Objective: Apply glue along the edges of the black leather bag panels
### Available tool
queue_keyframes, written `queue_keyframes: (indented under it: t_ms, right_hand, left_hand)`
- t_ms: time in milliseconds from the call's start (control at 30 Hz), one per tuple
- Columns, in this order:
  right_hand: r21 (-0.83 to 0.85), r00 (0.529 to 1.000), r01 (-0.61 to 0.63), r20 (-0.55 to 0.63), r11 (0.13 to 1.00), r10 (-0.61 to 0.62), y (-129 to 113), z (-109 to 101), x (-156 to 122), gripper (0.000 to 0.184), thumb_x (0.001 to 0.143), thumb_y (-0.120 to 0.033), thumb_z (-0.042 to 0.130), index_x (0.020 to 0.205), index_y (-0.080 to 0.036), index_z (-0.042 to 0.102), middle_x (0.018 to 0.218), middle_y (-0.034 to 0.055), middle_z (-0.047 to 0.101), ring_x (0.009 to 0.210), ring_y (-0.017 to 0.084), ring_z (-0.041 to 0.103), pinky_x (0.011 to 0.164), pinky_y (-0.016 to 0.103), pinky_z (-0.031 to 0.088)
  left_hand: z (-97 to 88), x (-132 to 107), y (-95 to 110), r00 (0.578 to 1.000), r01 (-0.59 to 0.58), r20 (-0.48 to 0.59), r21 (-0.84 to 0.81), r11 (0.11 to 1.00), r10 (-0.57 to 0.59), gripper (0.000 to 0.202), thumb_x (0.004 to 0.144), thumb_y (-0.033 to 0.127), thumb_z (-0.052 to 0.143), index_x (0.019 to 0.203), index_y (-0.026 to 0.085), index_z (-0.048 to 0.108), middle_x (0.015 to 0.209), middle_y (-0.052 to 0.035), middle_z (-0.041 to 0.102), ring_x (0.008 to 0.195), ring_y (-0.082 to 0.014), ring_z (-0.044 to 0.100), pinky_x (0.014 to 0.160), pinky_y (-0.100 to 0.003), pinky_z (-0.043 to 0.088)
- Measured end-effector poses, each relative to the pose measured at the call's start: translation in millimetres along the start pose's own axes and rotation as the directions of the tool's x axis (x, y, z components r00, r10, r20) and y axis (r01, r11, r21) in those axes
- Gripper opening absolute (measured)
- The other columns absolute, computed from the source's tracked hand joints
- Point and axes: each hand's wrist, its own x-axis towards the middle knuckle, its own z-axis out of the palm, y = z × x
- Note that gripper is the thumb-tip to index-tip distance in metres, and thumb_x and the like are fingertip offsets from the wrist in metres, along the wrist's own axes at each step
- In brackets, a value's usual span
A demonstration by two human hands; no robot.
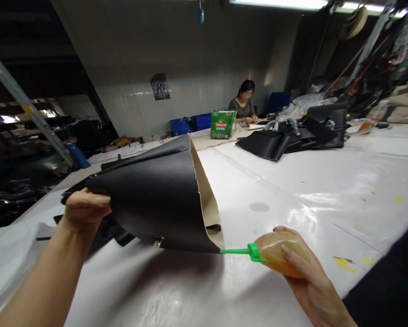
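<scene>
My left hand (88, 205) grips one end of a black leather bag body (156, 195), thumb on top, holding it raised over the white table. Its open end faces right and shows a beige lining (209, 200). A small metal fitting (158, 241) is on its lower side. My right hand (306, 268) is wrapped round a squeeze bottle (281, 252) of amber liquid. The bottle's thin green nozzle (236, 251) points left, its tip at the lower corner of the bag's open edge.
Several black bag pieces (292, 134) lie in a pile at the back right. A green box (222, 124) and blue bins (190, 123) stand along the far side, where a person (243, 106) sits working. Yellow marks (343, 263) spot the white tabletop (275, 181).
</scene>
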Motion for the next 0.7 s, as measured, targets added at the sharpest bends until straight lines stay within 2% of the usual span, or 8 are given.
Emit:
queue_keyframes:
  t_ms: [100, 200, 333, 500, 600, 700]
  right_hand:
    - [-0.047, 0.998, 0.023, -0.056, 0.999, -0.026, 0.9, -7.2, 2.1, 0.044, 0.069, -0.043, 0.073, 0.107, -0.029, 0.054, 0.088, 0.0005, 0.063, 0.080, 0.018, 0.058, 0.065, 0.021, 0.051]
    - [-0.146, 0.995, 0.050, -0.076, 0.988, -0.061, 5.5, -17.8, 7.6, 0.043, 0.071, -0.047, 0.069, 0.106, -0.027, 0.052, 0.088, 0.0021, 0.060, 0.079, 0.021, 0.058, 0.063, 0.027, 0.051]
    - [-0.362, 0.989, 0.119, -0.043, 0.924, -0.144, 15.3, -25.2, 15.5, 0.043, 0.075, -0.050, 0.065, 0.107, -0.025, 0.049, 0.089, 0.0035, 0.058, 0.082, 0.024, 0.058, 0.067, 0.032, 0.048]
    - [-0.530, 0.982, 0.185, 0.061, 0.828, -0.181, 24.8, -12.1, 25.9, 0.042, 0.077, -0.052, 0.061, 0.107, -0.026, 0.047, 0.098, 0.0018, 0.057, 0.088, 0.023, 0.057, 0.080, 0.035, 0.045]
    - [-0.572, 0.980, 0.194, 0.075, 0.797, -0.185, 29.0, -3.0, 33.4, 0.044, 0.076, -0.054, 0.060, 0.107, -0.026, 0.046, 0.100, 0.0019, 0.057, 0.087, 0.023, 0.058, 0.080, 0.034, 0.046]
    - [-0.612, 0.982, 0.187, 0.086, 0.768, -0.171, 33.7, -3.0, 37.8, 0.046, 0.075, -0.056, 0.060, 0.106, -0.025, 0.045, 0.100, 0.0023, 0.058, 0.084, 0.023, 0.059, 0.078, 0.035, 0.047]
  left_hand:
    - [-6.9, -13.6, -23.9, 0.979, 0.178, 0.094, 0.054, 0.983, -0.182, 0.039, 0.041, 0.013, 0.077, 0.079, 0.020, 0.078, 0.074, -0.0047, 0.077, 0.066, -0.0329, 0.072, 0.066, -0.041, 0.061]
    - [-14.0, -32.0, -44.0, 0.954, 0.256, 0.140, 0.068, 0.964, -0.264, 0.036, 0.039, 0.017, 0.080, 0.075, 0.022, 0.079, 0.065, -0.0038, 0.075, 0.052, -0.0292, 0.070, 0.053, -0.036, 0.061]
    - [-17.6, -52.2, -56.8, 0.913, 0.358, 0.168, 0.108, 0.928, -0.372, 0.039, 0.038, 0.013, 0.080, 0.076, 0.023, 0.079, 0.062, -0.0043, 0.075, 0.050, -0.0281, 0.069, 0.050, -0.033, 0.060]
    - [-17.6, -57.0, -61.6, 0.902, 0.390, 0.150, 0.121, 0.913, -0.405, 0.034, 0.039, 0.015, 0.080, 0.072, 0.024, 0.078, 0.060, -0.0022, 0.074, 0.049, -0.0245, 0.068, 0.048, -0.026, 0.058]
    - [-16.6, -57.6, -62.6, 0.899, 0.398, 0.146, 0.121, 0.909, -0.413, 0.032, 0.040, 0.016, 0.080, 0.070, 0.023, 0.078, 0.059, -0.0025, 0.074, 0.048, -0.0246, 0.068, 0.047, -0.026, 0.058]
    - [-16.1, -60.3, -64.0, 0.897, 0.407, 0.136, 0.121, 0.905, -0.421, 0.032, 0.040, 0.015, 0.079, 0.069, 0.026, 0.078, 0.058, -0.0010, 0.074, 0.052, -0.0268, 0.069, 0.050, -0.029, 0.059]
